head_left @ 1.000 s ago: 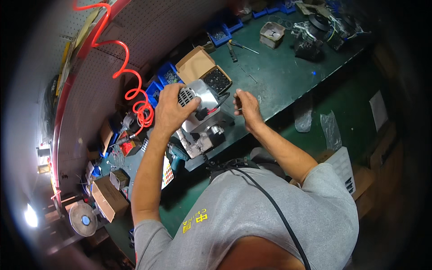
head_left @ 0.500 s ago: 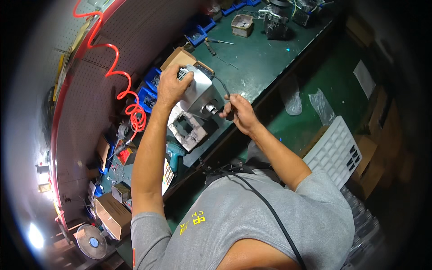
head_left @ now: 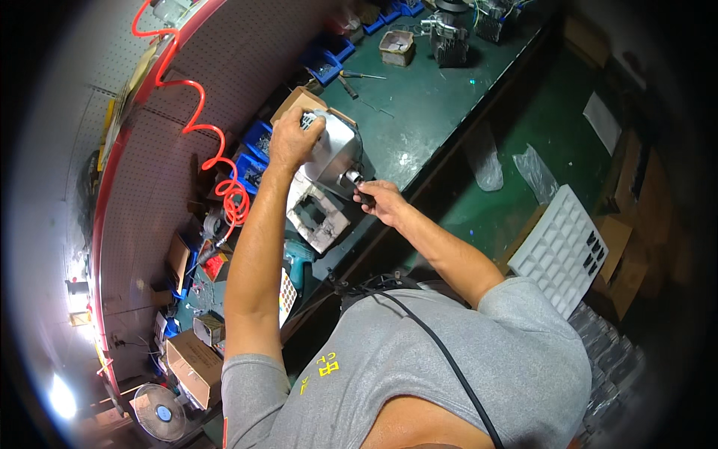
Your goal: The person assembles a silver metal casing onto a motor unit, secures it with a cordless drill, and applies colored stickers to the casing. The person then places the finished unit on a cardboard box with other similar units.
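A silver-grey box-shaped metal housing (head_left: 331, 152) stands tilted on the bench. My left hand (head_left: 294, 140) is closed over its far left end, the thumb along a slotted part. From the side facing me sticks out a short shiny metal fitting (head_left: 351, 177). Just beyond that fitting, my right hand (head_left: 383, 202) pinches a black cable (head_left: 366, 198), whose end is partly hidden by the fingers. Beside the housing lies a pale, stained block (head_left: 327, 224) with a square opening; it seems to touch the housing's lower edge.
Blue bins (head_left: 249, 170) of small parts line the pegboard side. A teal power tool (head_left: 298, 263) lies near the bench edge. Screwdrivers (head_left: 363, 75), a small box (head_left: 397, 47) and finned metal units (head_left: 449, 43) are farther off. A red coiled hose (head_left: 233, 202) hangs left.
My right hand has dropped from the raised cable loop down to the black part by the metal fitting. My left hand stays on the housing. The whole view has shifted slightly.
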Available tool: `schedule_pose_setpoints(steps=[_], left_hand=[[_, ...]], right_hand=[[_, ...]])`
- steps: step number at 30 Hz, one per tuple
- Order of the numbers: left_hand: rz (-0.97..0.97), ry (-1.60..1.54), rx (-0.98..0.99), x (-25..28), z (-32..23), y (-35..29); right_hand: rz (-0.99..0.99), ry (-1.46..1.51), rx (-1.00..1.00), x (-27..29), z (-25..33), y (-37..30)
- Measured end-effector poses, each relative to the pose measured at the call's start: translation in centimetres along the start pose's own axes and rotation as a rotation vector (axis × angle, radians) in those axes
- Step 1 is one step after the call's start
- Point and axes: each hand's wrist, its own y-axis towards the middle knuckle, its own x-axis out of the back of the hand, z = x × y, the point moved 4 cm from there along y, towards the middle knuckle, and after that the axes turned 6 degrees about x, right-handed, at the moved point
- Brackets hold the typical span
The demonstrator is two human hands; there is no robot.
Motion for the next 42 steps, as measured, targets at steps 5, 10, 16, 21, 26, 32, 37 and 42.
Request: schedule_pose_setpoints(steps=[5,10,16,21,26,32,37,42], left_hand=[[-0.020,0.021,-0.054,0.2,0.1,-0.1],[0.027,-0.008,-0.055,-0.1,0.5,0.4],[-0.045,-0.016,-0.081,0.1,0.3,-0.2],[-0.068,-0.034,-0.086,0.0,0.6,0.4],[-0.271,-0.080,-0.094,0.9,1.9,-1.7],[-0.278,-0.067,0.201,0.5,-1.0,-2.9],[-0.378,0.061,0.288,-0.2,-2.5,-6.2],[-0.544,-0.099,0.250,0.0,-1.4,-10.2]], right_hand=[[0.045,-0.353,-0.057,0.5,3.2,1.6],[0.247,-0.899,0.376,0.7,7.3,3.5],[0.306,-1.191,0.672,-0.2,8.4,3.0],[0.261,-1.232,0.847,-0.5,9.7,4.2],[0.201,-1.022,0.676,1.4,6.9,3.6],[0.007,-0.623,0.071,10.8,4.6,12.2],[0.108,-0.592,-0.214,9.2,4.5,17.5],[0.384,-0.604,-0.401,6.4,2.4,20.3]])
